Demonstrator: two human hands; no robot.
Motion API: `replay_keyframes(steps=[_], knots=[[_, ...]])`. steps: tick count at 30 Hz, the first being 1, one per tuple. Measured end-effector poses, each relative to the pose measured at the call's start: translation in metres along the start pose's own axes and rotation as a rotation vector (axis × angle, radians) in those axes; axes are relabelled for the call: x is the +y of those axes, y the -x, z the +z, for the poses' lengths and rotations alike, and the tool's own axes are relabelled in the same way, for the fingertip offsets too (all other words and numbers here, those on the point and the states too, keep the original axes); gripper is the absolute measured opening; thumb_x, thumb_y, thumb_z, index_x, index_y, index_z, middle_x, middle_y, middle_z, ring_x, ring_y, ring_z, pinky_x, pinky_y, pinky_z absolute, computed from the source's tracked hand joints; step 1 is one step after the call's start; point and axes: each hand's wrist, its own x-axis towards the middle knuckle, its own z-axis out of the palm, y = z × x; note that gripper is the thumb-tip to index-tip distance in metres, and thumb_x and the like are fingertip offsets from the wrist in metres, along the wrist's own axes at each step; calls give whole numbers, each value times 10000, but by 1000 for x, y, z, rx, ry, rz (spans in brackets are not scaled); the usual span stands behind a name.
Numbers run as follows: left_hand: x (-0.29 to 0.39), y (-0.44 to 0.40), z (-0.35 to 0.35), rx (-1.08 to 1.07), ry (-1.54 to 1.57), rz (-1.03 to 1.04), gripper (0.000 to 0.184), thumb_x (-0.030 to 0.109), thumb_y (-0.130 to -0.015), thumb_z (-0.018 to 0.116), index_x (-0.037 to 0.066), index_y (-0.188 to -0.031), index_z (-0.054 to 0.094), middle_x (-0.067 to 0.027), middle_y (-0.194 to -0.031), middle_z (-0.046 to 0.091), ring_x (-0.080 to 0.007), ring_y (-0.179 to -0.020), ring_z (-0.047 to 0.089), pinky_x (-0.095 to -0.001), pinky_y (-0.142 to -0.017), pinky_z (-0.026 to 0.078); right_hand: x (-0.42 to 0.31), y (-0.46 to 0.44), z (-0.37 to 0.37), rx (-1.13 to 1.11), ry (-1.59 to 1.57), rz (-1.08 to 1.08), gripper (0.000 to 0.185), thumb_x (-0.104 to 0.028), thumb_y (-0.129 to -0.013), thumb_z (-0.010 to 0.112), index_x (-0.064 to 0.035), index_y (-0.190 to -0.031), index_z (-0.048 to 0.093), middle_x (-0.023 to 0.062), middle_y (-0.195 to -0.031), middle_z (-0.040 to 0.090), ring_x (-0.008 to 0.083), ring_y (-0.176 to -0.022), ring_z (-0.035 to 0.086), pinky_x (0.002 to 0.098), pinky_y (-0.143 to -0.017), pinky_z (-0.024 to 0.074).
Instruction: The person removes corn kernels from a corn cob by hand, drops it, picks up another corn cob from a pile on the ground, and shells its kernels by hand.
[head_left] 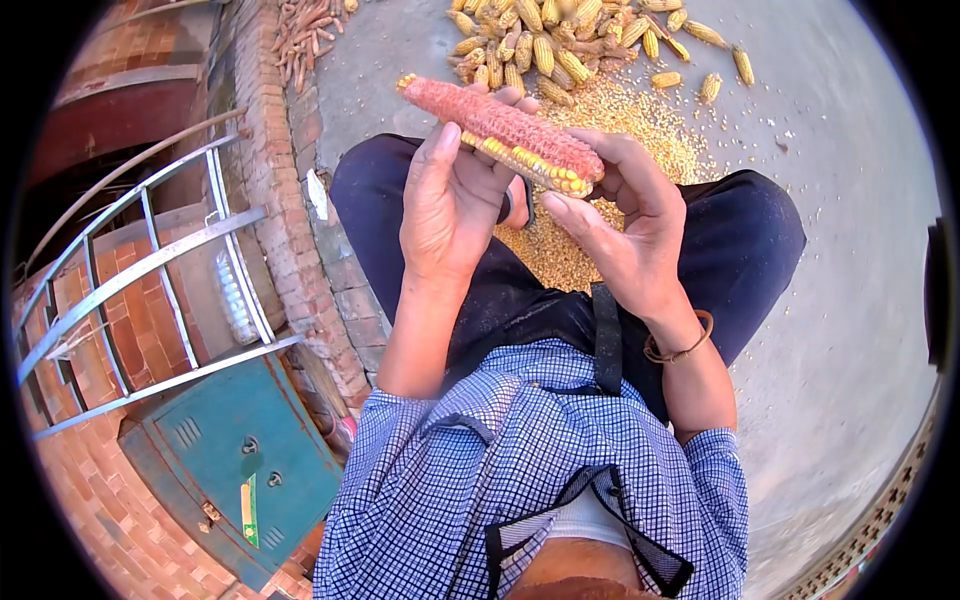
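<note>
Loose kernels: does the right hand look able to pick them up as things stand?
Likely yes, if it lets go first: the right hand holds one end of the cob, which the left hand supports too. The kernels lie uncovered between the legs, and nothing seems to block the way down.

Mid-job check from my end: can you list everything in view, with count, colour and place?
Cob: one, reddish with yellow kernels, between both hands
Ears: many, yellow, piled top centre
Kernels: too many to count, yellow, floor
Bare cobs: several, pinkish, top left
Scrap: one, white, beside left knee
Frame: one, bluish metal, left
Cabinet: one, teal, lower left
Bricks: many, reddish, left
Floor: grey, right
Shirt: one, blue-white check, bottom
Trousers: dark, centre
Bracelet: brown, right wrist
Left hand, right hand: bare, gripping cob
</note>
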Motion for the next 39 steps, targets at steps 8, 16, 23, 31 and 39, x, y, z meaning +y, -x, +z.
replay_keyframes(steps=[8,16,23,31,39], knots=[[10,0,10,-23,-100,57,411,141,-1009,482,17,-1398,431,-234,-1361,514,-337,-1281,516,-449,-1043,472,-4,0,1,-46,10,37,485,-14,-783,780,42,-1221,581,68,-1019,643,109,-883,636,253,-774,516],[19,3,19,-81,-222,121,510,146,-960,492,-5,-1433,376,-265,-1409,459,-396,-1320,463,-522,-1087,412,-4,1,5,-62,96,89,499,27,-795,752,40,-1249,547,81,-1066,655,134,-951,651,273,-828,520],[15,5,16,-104,-169,82,540,182,-941,553,37,-1435,389,-242,-1354,510,-365,-1286,488,-506,-1067,430,0,7,7,-32,134,48,543,60,-777,765,40,-1267,531,94,-1154,623,161,-1051,626,303,-908,506],[5,7,7,-108,-247,90,587,151,-928,622,43,-1448,372,-213,-1295,552,-333,-1213,547,-490,-1022,465,6,5,9,35,436,-219,551,112,-680,726,22,-1201,574,133,-1110,640,209,-946,659,295,-788,538],[8,8,11,-178,-264,124,556,145,-965,578,40,-1463,353,-218,-1260,570,-316,-1191,565,-470,-997,486,8,6,13,86,468,-233,621,139,-699,690,17,-1286,529,152,-1130,651,213,-952,668,304,-764,550]])
